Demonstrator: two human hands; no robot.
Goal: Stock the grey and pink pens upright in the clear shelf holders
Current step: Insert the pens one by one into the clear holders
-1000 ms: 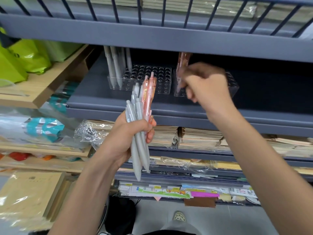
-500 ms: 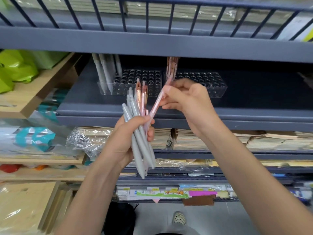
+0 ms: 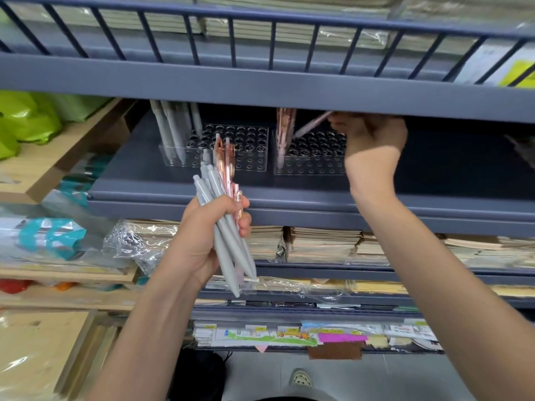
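pinching pink pen (image 3: 312, 126) above clear holder (image 3: 314, 168)

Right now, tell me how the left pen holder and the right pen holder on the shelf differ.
The left holder carries grey pens at its left end; the right holder carries pink pens there. The right hand holds a tilted pink pen over the right holder; no hand is at the left holder. Both are clear, with mostly empty holes, side by side on one shelf.

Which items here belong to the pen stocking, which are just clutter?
Job: left hand gripping pen bundle; right hand pinching pink pen; left holder, grey pens; right holder.
Clutter: notebook stacks, green bags, plastic wrap.
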